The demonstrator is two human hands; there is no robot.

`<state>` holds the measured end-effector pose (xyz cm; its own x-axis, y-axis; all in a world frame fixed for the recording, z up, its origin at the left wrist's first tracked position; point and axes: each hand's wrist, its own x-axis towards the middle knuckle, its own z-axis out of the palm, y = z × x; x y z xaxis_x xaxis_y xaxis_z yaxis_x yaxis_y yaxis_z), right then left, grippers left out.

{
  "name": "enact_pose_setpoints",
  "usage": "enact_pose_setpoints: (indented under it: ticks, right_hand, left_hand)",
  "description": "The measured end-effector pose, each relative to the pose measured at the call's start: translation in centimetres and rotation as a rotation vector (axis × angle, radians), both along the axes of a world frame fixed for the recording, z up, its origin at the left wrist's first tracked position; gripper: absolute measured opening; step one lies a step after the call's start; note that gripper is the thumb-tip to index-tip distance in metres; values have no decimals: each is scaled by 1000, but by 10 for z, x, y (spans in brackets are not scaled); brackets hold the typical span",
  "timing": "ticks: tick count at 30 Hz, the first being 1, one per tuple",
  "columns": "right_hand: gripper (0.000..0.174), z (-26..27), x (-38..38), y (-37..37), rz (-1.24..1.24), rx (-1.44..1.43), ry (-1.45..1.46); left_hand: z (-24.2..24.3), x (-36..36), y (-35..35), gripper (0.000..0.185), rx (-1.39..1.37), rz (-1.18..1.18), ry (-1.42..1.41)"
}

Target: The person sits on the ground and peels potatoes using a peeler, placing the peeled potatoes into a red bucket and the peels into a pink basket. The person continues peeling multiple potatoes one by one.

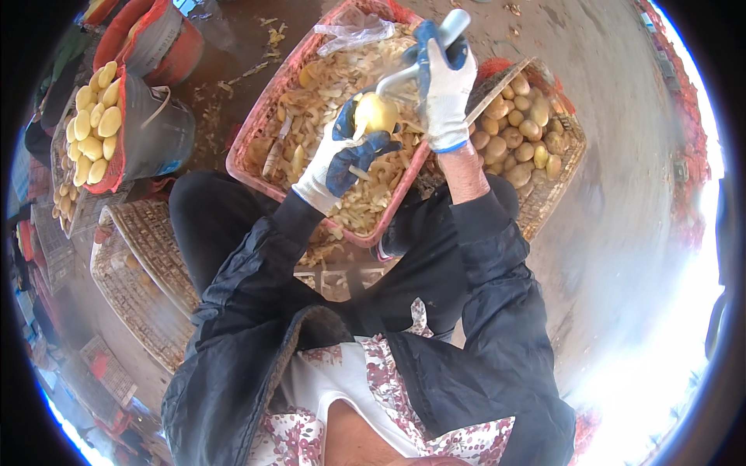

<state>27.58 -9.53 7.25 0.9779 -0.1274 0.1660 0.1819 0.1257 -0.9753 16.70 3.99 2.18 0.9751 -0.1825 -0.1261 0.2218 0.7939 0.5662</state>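
Both hands wear white gloves with blue coated palms. My left hand (349,148) holds a yellow, peeled-looking potato (376,113) over a pink plastic basket (256,119). My right hand (446,76) is closed around the light handle of a peeler (398,78), whose curved metal end is just above and right of the potato. Potato peelings (344,70) fill the basket, and a strip of peel lies against my left glove. A knife-like tool (276,148) lies on the peelings at the left, and a clear plastic glove (355,29) lies at the far end.
Right of the pink basket stands a basket (551,198) of unpeeled potatoes (513,137). At the left are a bucket (163,137) beside a red net bag of pale potatoes (93,128), and a dirty woven-pattern crate (140,279). Scraps litter the wet floor (233,35).
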Motion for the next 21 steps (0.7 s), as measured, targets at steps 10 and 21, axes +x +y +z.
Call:
enact_pose_setpoints:
  ticks: [10,21]
  right_hand:
    - [13,-2,-3,11,39,-68,-74]
    - [21,-20,0,8,82,-314,-127]
  left_hand:
    - [0,-7,2,69,86,-73,2]
    - [-2,-2,1,56,80,-38,16]
